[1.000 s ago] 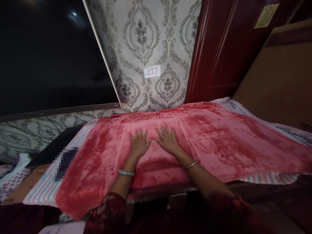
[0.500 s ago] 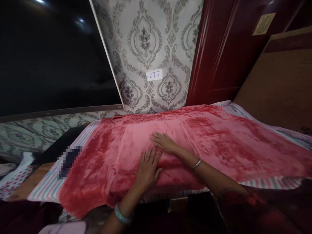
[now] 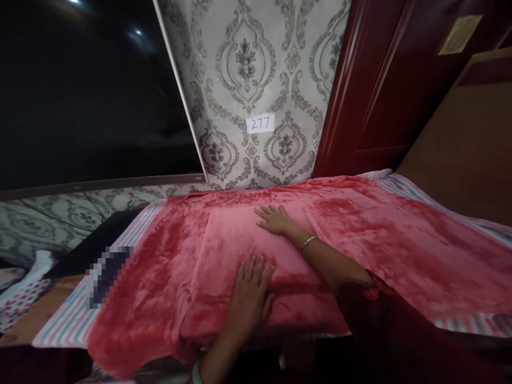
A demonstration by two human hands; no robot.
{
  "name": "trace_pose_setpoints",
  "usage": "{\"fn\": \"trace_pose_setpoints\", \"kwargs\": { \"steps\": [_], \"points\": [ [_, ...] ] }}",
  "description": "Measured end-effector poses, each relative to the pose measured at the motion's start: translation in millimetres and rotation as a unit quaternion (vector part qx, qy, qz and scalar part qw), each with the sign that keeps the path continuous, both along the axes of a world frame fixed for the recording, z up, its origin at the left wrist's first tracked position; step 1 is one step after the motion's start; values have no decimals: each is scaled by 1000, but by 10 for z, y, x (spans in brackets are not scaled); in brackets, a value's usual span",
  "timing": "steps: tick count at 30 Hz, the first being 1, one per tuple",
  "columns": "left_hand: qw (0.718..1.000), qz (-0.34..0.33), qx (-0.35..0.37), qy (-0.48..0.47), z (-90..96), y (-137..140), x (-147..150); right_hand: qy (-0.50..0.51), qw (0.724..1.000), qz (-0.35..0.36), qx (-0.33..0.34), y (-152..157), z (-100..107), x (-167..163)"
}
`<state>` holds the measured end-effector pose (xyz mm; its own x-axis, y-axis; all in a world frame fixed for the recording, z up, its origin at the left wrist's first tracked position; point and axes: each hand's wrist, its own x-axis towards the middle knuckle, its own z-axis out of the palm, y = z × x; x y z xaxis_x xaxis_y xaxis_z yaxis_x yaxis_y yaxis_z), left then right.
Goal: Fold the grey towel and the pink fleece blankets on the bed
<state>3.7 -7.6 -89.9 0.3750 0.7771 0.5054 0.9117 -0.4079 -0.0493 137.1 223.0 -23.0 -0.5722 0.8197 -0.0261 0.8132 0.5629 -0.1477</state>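
Observation:
A plush pink-red blanket (image 3: 352, 240) lies spread over a striped cloth (image 3: 64, 314), whose border shows at the sides and front. Near the blanket's middle is a smoother, paler rectangular area (image 3: 228, 234). My left hand (image 3: 253, 290) rests palm down on the front part of that area, fingers apart and pointing away from me. Farther back, my right hand (image 3: 275, 220) lies flat on the same pale area, its fingers spread toward the left. Neither hand grips anything.
A large black screen (image 3: 88, 96) stands at the back left, against patterned wallpaper (image 3: 244, 69) bearing a paper label marked 277 (image 3: 261, 123). A dark red door or panel (image 3: 372, 96) and a brown board (image 3: 472, 144) rise at the right. White cloth with red dots (image 3: 24, 293) lies far left.
My right hand has slid farther back across the blanket, away from my left hand. My left hand sits slightly nearer the front. The view has shifted a little.

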Motion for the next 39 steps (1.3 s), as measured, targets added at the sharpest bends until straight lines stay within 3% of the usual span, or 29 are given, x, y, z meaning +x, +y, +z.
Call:
{"fn": "trace_pose_setpoints", "kwargs": {
  "steps": [12,21,24,30,33,39],
  "points": [
    [1000,7,-5,-2,6,-18,4,47,997,-24,48,-37,-171,-1],
    [1000,-15,-16,-11,114,-49,-24,18,1000,-25,6,-103,2,-7],
    [1000,11,15,-19,173,-124,-142,39,999,36,6,-292,96,-116],
    [997,72,38,-15,53,-290,-354,44,964,264,-1,-708,64,-545],
    [996,85,40,0,-44,-319,-360,29,959,283,4,-636,-4,-689],
    [996,82,31,6,-78,-328,-347,10,979,201,20,-136,-28,-801]
  ]
}}
